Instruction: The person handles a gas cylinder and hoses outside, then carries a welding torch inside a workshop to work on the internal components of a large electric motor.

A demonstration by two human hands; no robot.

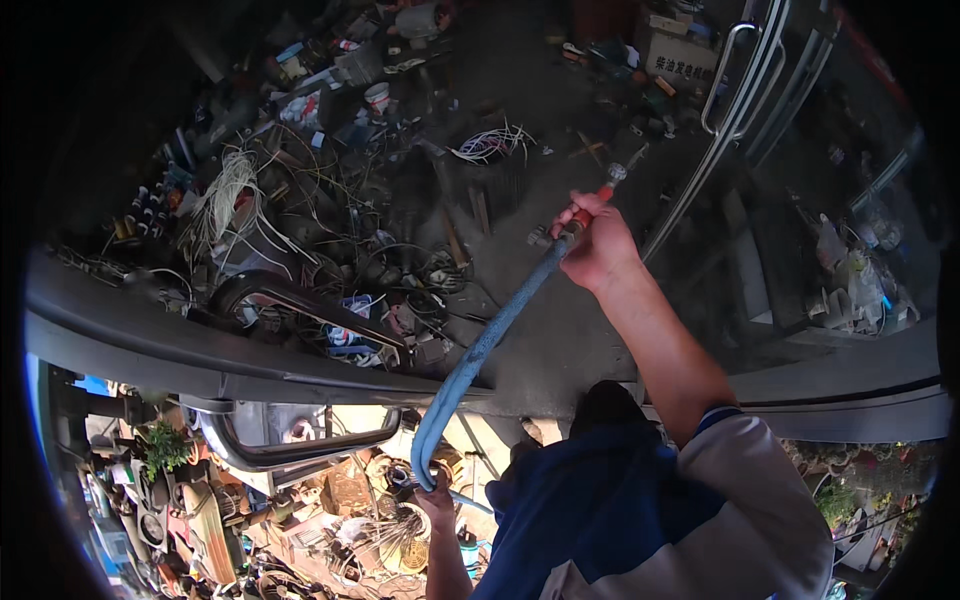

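Observation:
My right hand (597, 245) is raised ahead of me and grips the front end of a thick blue hose (490, 335), just behind its orange and metal nozzle (612, 178). The nozzle points away from me over a dark concrete floor (560, 330). From that hand the hose runs down and to the left, then bends into a loop. My left hand (437, 503) holds this loop low by my waist. I wear a blue and white top.
A glass door with a long metal handle (735, 80) stands at the right. A dark curved handle (300, 300) is at the left. Tangled wires, a white wire coil (490, 145), a white bucket (377, 97) and a cardboard box (680, 55) litter the floor.

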